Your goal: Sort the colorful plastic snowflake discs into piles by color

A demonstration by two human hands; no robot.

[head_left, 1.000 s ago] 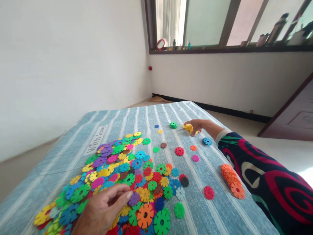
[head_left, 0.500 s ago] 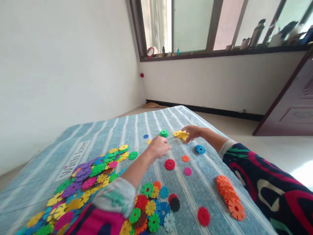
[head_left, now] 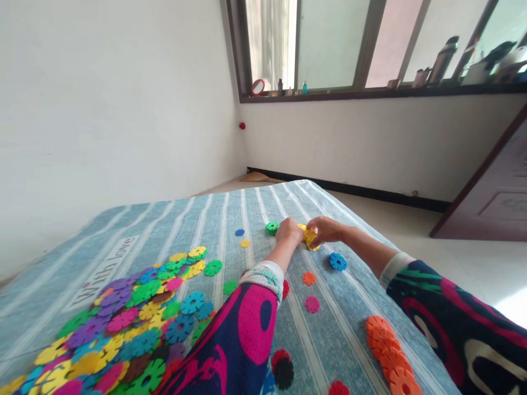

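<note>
Several yellow notched plastic discs (head_left: 310, 237) lie in an overlapping cluster on the striped cloth, between my two hands. My right hand (head_left: 327, 229) curls over them from the right, its thumb and fingers gripping the cluster's edge. From the left, my left hand (head_left: 289, 233) reaches to the same discs with fingers closed; the back of the hand hides its fingertips. A green notched disc (head_left: 272, 228) lies just left of my left hand. Nearer to me than my right hand is a blue disc (head_left: 337, 261).
A large mixed pile of coloured discs (head_left: 123, 323) covers the left front of the cloth. An overlapping row of orange discs (head_left: 389, 351) lies at front right. Single orange (head_left: 309, 278) and pink (head_left: 312, 304) discs lie between. A window sill (head_left: 354, 94) holds bottles.
My left hand has moved right, up to the yellow discs. My right hand stays at them. The view has shifted slightly, and my left sleeve now covers part of the front discs.
</note>
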